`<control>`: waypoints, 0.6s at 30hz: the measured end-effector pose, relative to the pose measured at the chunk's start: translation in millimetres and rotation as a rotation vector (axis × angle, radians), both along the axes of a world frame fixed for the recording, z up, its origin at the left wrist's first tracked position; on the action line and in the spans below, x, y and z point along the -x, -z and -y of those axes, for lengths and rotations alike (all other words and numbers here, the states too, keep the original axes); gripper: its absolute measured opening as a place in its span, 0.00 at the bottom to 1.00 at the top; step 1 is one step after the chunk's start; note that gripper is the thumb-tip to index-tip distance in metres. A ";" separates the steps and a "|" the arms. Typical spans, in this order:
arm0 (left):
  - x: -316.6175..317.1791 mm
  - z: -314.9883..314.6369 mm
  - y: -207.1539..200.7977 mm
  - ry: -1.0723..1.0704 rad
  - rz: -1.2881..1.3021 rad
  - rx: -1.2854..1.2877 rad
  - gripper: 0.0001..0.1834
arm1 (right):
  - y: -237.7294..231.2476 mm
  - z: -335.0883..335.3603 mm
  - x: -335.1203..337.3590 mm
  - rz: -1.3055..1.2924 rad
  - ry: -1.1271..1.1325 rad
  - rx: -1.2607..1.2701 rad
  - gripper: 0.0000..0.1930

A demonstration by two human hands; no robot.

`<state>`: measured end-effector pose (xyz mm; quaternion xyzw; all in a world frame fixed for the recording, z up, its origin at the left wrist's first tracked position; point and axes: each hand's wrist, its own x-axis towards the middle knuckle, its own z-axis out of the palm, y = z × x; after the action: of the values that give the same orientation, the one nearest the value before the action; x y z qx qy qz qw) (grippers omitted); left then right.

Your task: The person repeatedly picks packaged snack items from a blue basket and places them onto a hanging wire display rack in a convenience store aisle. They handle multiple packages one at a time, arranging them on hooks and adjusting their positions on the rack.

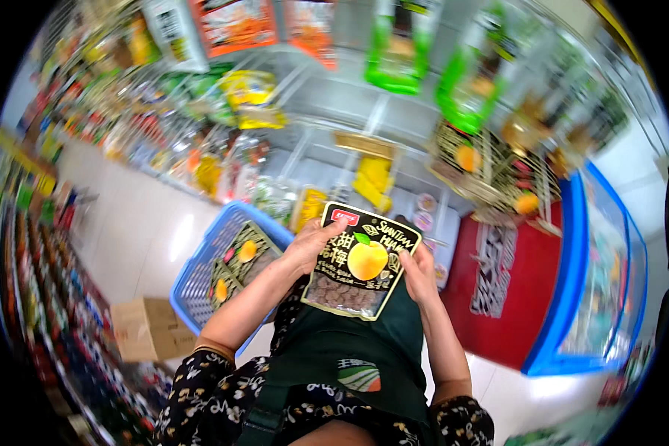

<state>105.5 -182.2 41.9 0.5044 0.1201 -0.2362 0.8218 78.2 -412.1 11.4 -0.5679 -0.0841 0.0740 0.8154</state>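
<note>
Between my two hands I hold a black snack pouch [361,260] upright in front of my dark green apron. A yellow fruit is printed on it, and a see-through window near its bottom shows brown dried pieces. My left hand [316,245] pinches its upper left side, thumb on the front. My right hand [418,273] grips the right edge with the thumb forward. Most of the other fingers are hidden behind the pouch. Left of my left forearm, a blue plastic basket [189,279] holds several pouches [238,256] with a similar yellow fruit print.
Shelves ahead carry hanging green-edged bags [401,44], orange packets [234,26] and yellow packets [372,178]. Similar dark pouches [490,175] hang at the right, near a blue-framed glass freezer [591,290]. A cardboard box [149,331] stands on the floor beside the basket.
</note>
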 end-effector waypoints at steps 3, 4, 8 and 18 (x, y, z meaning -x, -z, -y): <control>-25.7 45.6 -23.4 0.095 -0.164 -0.144 0.31 | 0.1 19.4 -12.3 -0.183 0.288 -0.074 0.14; -36.4 60.5 -29.9 0.159 -0.164 -0.172 0.34 | 3.0 31.8 -17.0 -0.248 0.360 -0.053 0.13; -87.0 100.6 -6.6 0.366 -0.109 -0.028 0.26 | -0.8 66.0 -46.9 -0.320 0.512 -0.183 0.11; -125.2 146.6 -8.6 0.385 0.148 0.168 0.16 | -22.2 118.5 -81.5 -0.003 0.462 -0.189 0.09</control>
<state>230.7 -328.8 50.5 0.4638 -0.0590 -0.3602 0.8072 159.7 -530.6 33.6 -0.4932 0.0426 -0.1215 0.8603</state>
